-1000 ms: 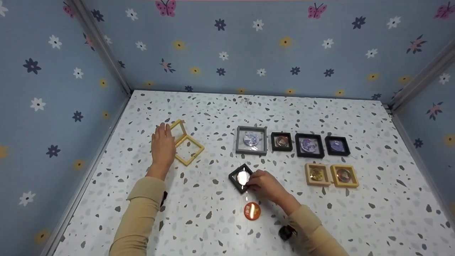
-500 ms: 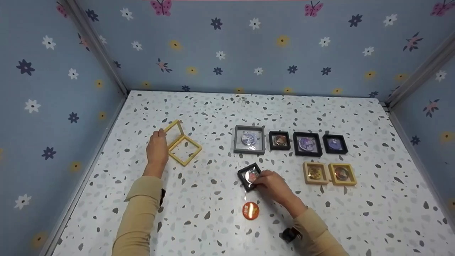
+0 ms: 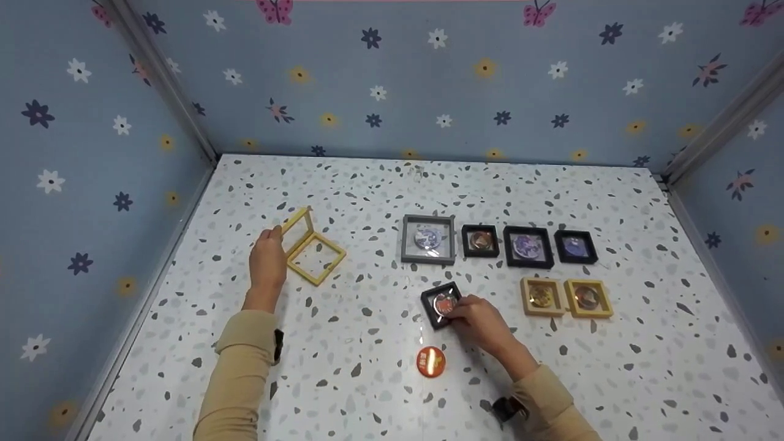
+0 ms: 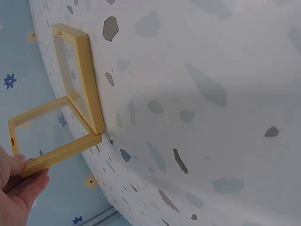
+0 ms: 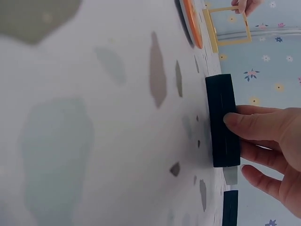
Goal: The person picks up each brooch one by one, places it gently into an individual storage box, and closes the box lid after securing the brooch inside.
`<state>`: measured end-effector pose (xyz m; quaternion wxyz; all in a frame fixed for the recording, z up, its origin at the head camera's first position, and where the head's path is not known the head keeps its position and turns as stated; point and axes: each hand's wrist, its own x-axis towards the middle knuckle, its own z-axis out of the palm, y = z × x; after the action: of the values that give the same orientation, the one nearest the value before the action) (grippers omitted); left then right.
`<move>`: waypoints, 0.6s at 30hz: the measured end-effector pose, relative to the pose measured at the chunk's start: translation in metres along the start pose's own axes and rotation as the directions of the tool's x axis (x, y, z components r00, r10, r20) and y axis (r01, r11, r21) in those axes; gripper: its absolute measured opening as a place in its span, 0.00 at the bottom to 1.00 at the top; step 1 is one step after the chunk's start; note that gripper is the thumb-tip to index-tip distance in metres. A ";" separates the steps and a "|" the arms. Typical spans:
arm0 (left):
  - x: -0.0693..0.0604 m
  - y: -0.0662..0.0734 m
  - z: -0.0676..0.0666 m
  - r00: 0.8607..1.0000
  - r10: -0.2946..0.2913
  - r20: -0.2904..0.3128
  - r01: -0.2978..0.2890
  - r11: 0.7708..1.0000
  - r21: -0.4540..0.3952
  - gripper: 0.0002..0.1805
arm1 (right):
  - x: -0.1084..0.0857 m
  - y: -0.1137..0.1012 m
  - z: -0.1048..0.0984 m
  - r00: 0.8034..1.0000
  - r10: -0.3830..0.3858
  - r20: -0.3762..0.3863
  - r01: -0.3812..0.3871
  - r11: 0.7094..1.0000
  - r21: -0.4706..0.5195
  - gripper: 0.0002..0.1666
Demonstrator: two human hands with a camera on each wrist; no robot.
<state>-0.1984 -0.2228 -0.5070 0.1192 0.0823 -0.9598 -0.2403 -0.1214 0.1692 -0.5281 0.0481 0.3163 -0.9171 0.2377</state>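
My left hand [image 3: 267,263] pinches the upper edge of the raised half of a hinged yellow display frame [image 3: 331,268]; the left wrist view shows thumb and fingers on that rim. The frame's other half lies flat on the table, and clear film spans both halves. Nearer the middle, my right hand [image 3: 487,327] grips a small black display frame [image 3: 429,312] by its side. A round reddish badge [image 3: 443,303] shows inside it, partly covered by glare and fingertips. Just below lies a loose orange badge [image 3: 431,362] with light lettering.
Behind the right hand stand a grey frame [image 3: 402,242] and several black frames [image 3: 528,265], each with a round badge. Further right lie a beige frame [image 3: 542,313] and another yellow frame [image 3: 590,314]. Blue flowered panels enclose the speckled table [image 3: 343,380].
My right hand has slid the black frame rightward, away from the yellow one. The left hand's fingers, stretched out beside the yellow frame before, now pinch its raised half.
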 end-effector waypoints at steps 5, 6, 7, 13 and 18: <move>-0.008 0.002 0.000 0.999 -0.016 -0.040 0.014 0.999 -0.045 0.17 | -0.004 0.001 -0.001 0.999 0.039 -0.021 -0.039 0.999 0.009 0.10; -0.010 0.002 -0.001 0.998 -0.001 -0.063 -0.002 0.999 -0.054 0.17 | -0.004 0.001 -0.002 0.999 0.038 -0.028 -0.038 0.999 0.009 0.09; -0.017 0.013 -0.012 0.998 0.003 -0.067 -0.008 0.997 -0.075 0.16 | -0.005 0.002 -0.002 0.999 0.033 -0.036 -0.033 0.999 0.006 0.09; -0.030 0.023 -0.013 0.992 0.045 -0.118 -0.057 0.993 -0.099 0.14 | -0.009 0.004 -0.006 0.997 0.057 -0.045 -0.057 0.998 -0.013 0.09; -0.039 0.032 -0.013 0.994 0.036 -0.099 -0.048 0.991 -0.123 0.14 | -0.012 0.004 -0.009 0.990 0.137 -0.017 -0.137 0.990 0.011 0.09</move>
<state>-0.1610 -0.1926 -0.4879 0.1755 0.0658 -0.9375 -0.2932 -0.1149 0.1830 -0.5251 0.0383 0.2506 -0.9351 0.2477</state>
